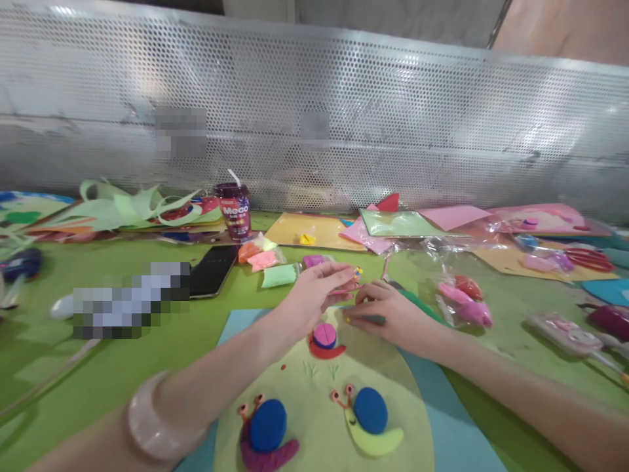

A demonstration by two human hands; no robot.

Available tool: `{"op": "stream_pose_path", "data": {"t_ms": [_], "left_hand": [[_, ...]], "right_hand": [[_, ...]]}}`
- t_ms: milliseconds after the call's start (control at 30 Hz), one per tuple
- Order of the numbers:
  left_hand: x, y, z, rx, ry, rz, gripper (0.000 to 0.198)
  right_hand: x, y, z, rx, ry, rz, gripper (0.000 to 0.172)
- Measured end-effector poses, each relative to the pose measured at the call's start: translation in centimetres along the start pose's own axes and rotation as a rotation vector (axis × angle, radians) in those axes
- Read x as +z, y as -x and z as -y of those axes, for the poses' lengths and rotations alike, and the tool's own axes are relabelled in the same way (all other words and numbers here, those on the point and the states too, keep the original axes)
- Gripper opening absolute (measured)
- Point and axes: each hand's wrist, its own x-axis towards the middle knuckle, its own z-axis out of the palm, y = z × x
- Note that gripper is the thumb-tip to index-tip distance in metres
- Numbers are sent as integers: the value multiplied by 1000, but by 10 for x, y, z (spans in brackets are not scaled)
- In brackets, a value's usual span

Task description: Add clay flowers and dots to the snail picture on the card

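Observation:
My left hand (328, 287) is closed in a pinch, with a small yellow-and-white piece (358, 271) at its fingertips. Close beside it, my right hand (386, 309) has its fingers bent together; what they hold is hard to make out. A greyish sliver (373, 319) shows under those fingers, and a thin reddish strip (350, 289) lies between the hands. Below them, a red clay snail (328, 352) with a pink-topped blue shell sits on a round pale-yellow card (314, 406). Nearer me are a purple snail (270, 457) and a yellow snail (376, 443), both with blue shells and stalked eyes.
A blue sheet (457, 419) lies under the round card. Clay packets (280, 275) and a phone (213, 270) are left of my hands; a Meco cup (236, 213) stands behind. More clay bags (464, 301) lie right. A perforated metal panel (314, 118) borders the green table.

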Motion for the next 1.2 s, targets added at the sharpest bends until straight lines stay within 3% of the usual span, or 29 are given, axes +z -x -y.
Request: {"op": "stream_pose_path", "data": {"t_ms": [300, 700, 1200], "left_hand": [[2, 2, -2, -33, 32, -31, 12], [3, 4, -2, -54, 55, 11, 13], [4, 7, 1, -43, 0, 117, 17]], "right_hand": [[7, -1, -7, -60, 2, -105, 6], [-34, 2, -9, -25, 16, -448, 8], [-28, 6, -1, -9, 129, -529, 12]]}}
